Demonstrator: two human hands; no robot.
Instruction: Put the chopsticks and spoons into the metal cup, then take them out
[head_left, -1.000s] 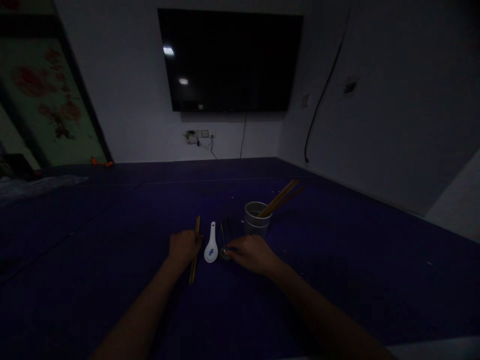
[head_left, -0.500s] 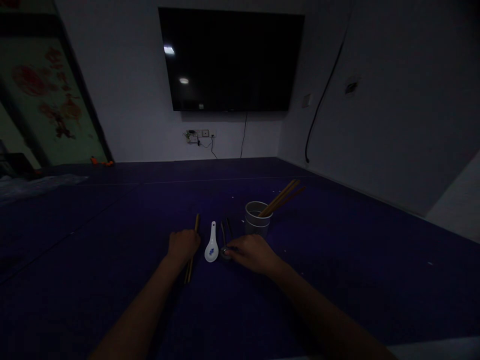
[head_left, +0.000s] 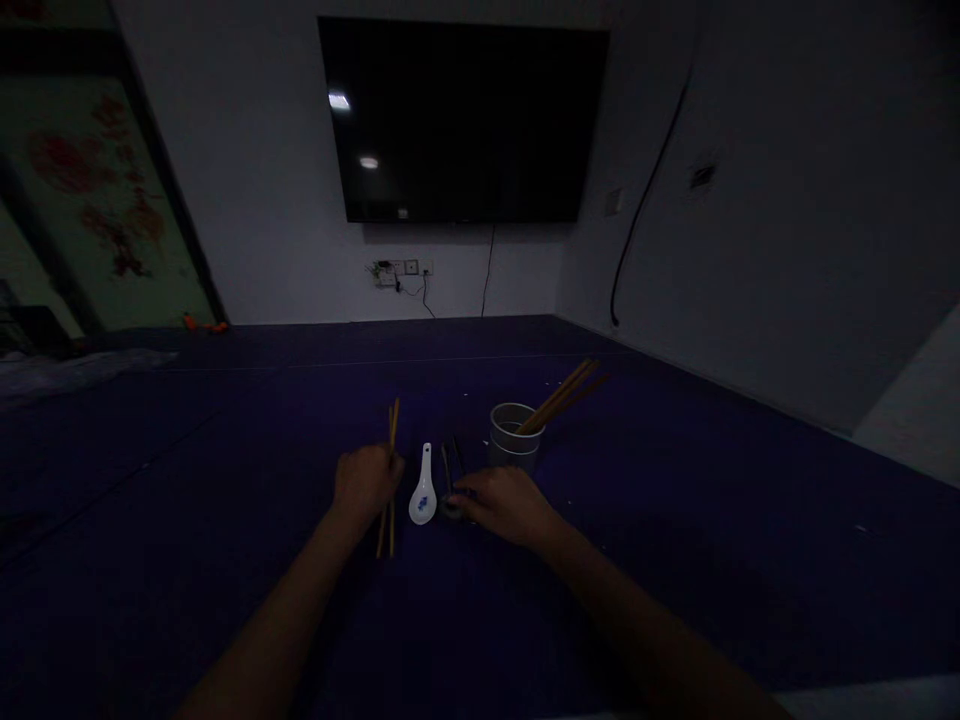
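My left hand [head_left: 367,483] is closed around a pair of wooden chopsticks [head_left: 393,430], whose ends stick out above and below the fist. To its right a white soup spoon [head_left: 424,497] with a blue mark lies on the purple surface. Beside that lies a metal spoon [head_left: 447,465], its bowl near my right fingertips. My right hand [head_left: 510,503] is closed in a pinch over a second thin dark metal utensil [head_left: 458,454]; its lower end is hidden under the fingers. Behind that hand stands a grey cup [head_left: 514,447] with several wooden chopsticks [head_left: 562,395] leaning in it.
The purple surface [head_left: 300,420] spreads to the walls. A large TV [head_left: 469,120] hangs at the back, with sockets [head_left: 405,268] and cables below. Clear plastic sheeting [head_left: 90,368] and small orange objects [head_left: 204,325] lie far left.
The chopsticks in my left hand have shifted upward and their lower ends have spread apart. My left hand has moved slightly; my right hand is nearly still at the metal utensils.
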